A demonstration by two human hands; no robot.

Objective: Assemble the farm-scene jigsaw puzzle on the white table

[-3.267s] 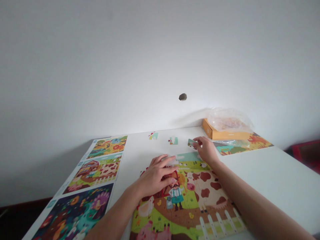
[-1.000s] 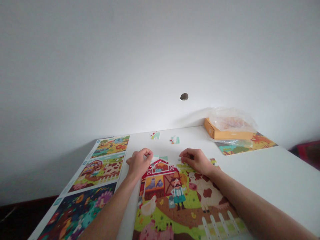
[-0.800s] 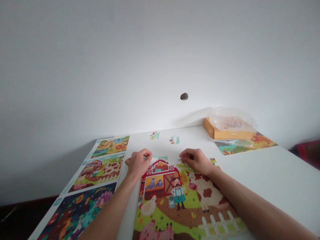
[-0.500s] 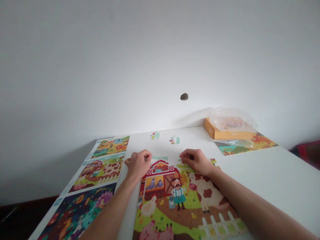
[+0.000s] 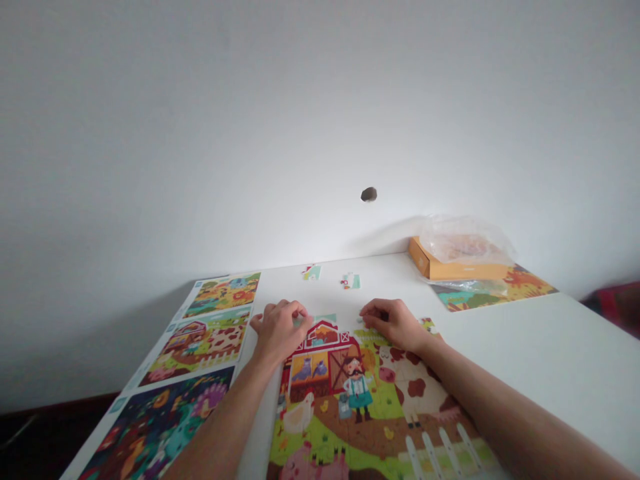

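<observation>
A farm jigsaw puzzle (image 5: 357,427) lies on the white table below my hands, with a barn, a farmer, a cow and a chicken on it. My left hand (image 5: 284,327) is over its upper left corner, fingers curled and thumb near the index finger by the barn roof. Whatever is under those fingertips is hidden. Along the top edge, right of the roof, my right hand (image 5: 393,322) pinches a small pale-green puzzle piece (image 5: 359,320), mostly covered by the fingers. Two loose pieces lie farther back: one red and green piece (image 5: 312,272) and one pale piece (image 5: 351,280).
A picture sheet (image 5: 200,340) with three scenes runs along the table's left side. At the back right, an orange box (image 5: 463,270) with a clear plastic bag (image 5: 465,239) on it rests on an animal picture board (image 5: 533,288). A wall stands behind the table.
My left hand has shifted slightly right, its fingertips now extending onto the left part of the barn roof. My right hand stays almost in place.
</observation>
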